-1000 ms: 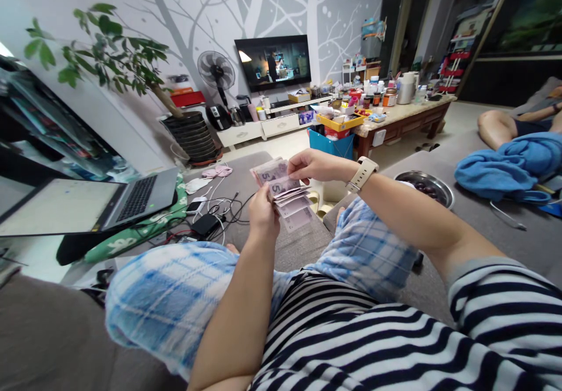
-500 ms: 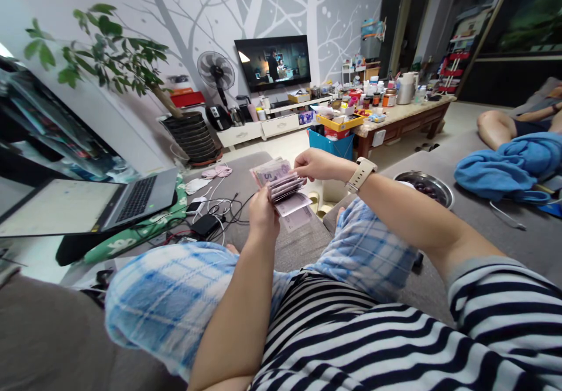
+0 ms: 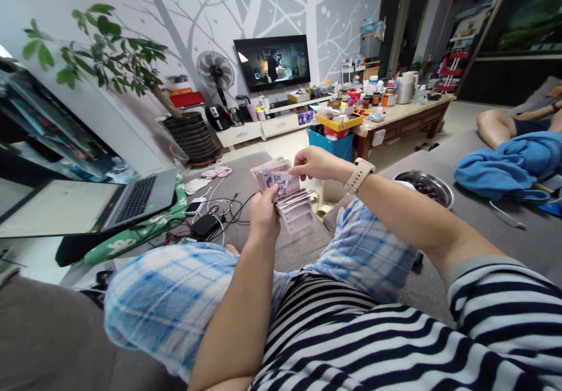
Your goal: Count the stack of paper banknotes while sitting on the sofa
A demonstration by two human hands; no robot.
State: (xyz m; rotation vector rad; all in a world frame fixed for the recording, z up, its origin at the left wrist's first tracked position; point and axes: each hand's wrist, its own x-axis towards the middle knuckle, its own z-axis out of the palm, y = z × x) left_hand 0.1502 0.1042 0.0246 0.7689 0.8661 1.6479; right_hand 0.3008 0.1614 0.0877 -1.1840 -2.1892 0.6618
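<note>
A stack of purple-grey banknotes point(image 3: 293, 201) is clasped in my left hand point(image 3: 264, 212), thumb across the front. Several notes fan downward below the thumb, while the upper part of the stack stands up and shows a printed 5. My right hand point(image 3: 317, 164), with a pale watch point(image 3: 360, 174) on its wrist, pinches the right edge of the upright banknote point(image 3: 283, 180). Its fingertips press together on the paper. The lower ends of some notes are hidden behind others. Both hands are held above the grey sofa, between my knees.
An open laptop point(image 3: 132, 198) and tangled cables point(image 3: 219, 218) lie at the left. A metal bowl point(image 3: 445, 189) of dark round fruit sits right, beside blue cloth point(image 3: 511, 165) and another person's bent leg point(image 3: 496, 127). A cluttered coffee table point(image 3: 406, 113) stands ahead.
Notes that were bunched upright between my hands now hang folded down below my left thumb. A note with a 5 now stands exposed, its edge in my right fingers.
</note>
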